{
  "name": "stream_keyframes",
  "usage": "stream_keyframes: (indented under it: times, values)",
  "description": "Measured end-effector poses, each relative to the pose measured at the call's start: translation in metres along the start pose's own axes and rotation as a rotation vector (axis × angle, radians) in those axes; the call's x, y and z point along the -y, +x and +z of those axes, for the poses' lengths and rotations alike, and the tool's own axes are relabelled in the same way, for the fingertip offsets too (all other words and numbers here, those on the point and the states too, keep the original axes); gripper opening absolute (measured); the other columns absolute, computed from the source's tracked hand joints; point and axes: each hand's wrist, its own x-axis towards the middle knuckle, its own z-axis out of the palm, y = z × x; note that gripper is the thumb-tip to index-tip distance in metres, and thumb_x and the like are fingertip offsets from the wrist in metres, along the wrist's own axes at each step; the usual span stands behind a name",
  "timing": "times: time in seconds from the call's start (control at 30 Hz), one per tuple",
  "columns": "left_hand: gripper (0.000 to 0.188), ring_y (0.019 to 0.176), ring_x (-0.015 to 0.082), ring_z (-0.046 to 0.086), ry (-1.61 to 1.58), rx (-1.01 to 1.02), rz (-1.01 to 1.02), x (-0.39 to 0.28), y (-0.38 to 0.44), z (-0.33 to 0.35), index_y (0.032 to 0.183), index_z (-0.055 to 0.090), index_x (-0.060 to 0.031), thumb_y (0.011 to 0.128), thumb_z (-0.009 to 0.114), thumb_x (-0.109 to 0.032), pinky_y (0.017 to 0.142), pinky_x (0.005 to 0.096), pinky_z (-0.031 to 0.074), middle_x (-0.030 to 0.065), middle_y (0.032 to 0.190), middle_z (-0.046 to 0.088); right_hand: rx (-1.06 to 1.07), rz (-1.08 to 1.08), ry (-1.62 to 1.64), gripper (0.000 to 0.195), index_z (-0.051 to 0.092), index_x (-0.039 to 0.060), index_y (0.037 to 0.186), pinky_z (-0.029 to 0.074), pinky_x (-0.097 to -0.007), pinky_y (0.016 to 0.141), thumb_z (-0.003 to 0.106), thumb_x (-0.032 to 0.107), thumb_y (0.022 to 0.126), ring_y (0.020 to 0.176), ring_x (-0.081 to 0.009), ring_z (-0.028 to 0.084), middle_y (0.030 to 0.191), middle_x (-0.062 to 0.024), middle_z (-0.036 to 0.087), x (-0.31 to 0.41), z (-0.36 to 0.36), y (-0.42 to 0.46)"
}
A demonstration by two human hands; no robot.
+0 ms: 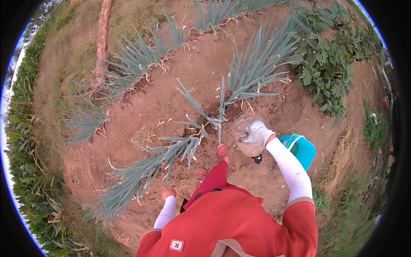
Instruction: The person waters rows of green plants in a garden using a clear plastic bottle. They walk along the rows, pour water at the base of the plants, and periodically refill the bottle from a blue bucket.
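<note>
My right hand [258,132], in a whitish glove, grips a clear cut-off plastic jug [249,149] above the soil. A black cap [257,159] closes its neck, which points back towards me. My bare left hand [168,192] hangs low by the leaf tips of a green onion row [138,173]; its fingers look curled, and whether they hold anything is unclear. Between my hands, a few separate green onion plants [221,109] stand or lean near dark, damp-looking soil. A thicker onion clump [250,77] rises just beyond the jug.
A turquoise plastic bucket [306,152] with a pale handle stands right of my forearm. Broad-leaved plants [321,61] grow at upper right. More onion rows [138,61] and a wooden post [103,41] are at upper left. My feet, in red shoes [222,152], stand beside the row.
</note>
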Motion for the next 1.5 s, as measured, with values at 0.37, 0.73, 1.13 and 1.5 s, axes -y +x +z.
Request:
stream_keyframes:
  times: [0.37,0.73,1.13,1.5]
  values:
    - [0.040,0.108,0.0314,0.045,0.110,-0.318,0.227,-0.063,-0.061,-0.036,0.107,0.053,-0.0046,0.068,0.059,-0.014,0.104,0.0463,0.024,0.0145,0.105,0.051,0.110,-0.146,-0.057,0.056,0.069,0.0042,0.081,0.049,-0.0391,0.074,0.057,0.059,0.072,0.081,-0.0325,0.064,0.082,-0.0167,0.067,-0.040,-0.003,0.095]
    - [0.038,0.102,0.0327,0.056,0.041,0.079,0.115,-0.112,-0.048,-0.044,0.106,0.057,-0.0040,0.074,0.056,-0.024,0.094,0.0436,0.037,0.0157,0.105,0.061,0.051,-0.024,0.028,0.059,0.069,0.0063,0.075,0.048,-0.0410,0.067,0.054,0.063,0.071,0.071,-0.0332,0.062,0.075,-0.0161,0.066,-0.054,0.010,0.059]
    - [0.041,0.103,0.0334,0.059,0.178,0.475,0.323,-0.100,0.036,0.054,0.106,0.063,-0.0027,0.080,0.051,-0.032,0.087,0.0418,0.047,0.0196,0.109,0.062,-0.154,-0.006,0.092,0.057,0.070,0.0062,0.076,0.047,-0.0409,0.073,0.054,0.061,0.072,0.075,-0.0313,0.062,0.076,-0.0154,0.065,-0.076,0.006,0.000]
    - [0.039,0.097,0.0375,0.060,-0.062,0.328,0.277,-0.151,0.023,0.004,0.095,0.066,0.0007,0.079,0.050,-0.031,0.085,0.0435,0.047,0.0242,0.097,0.063,-0.059,0.153,0.052,0.052,0.065,0.0152,0.107,0.046,-0.0354,0.084,0.059,0.054,0.073,0.094,-0.0281,0.061,0.103,-0.0112,0.065,-0.095,-0.084,0.009]
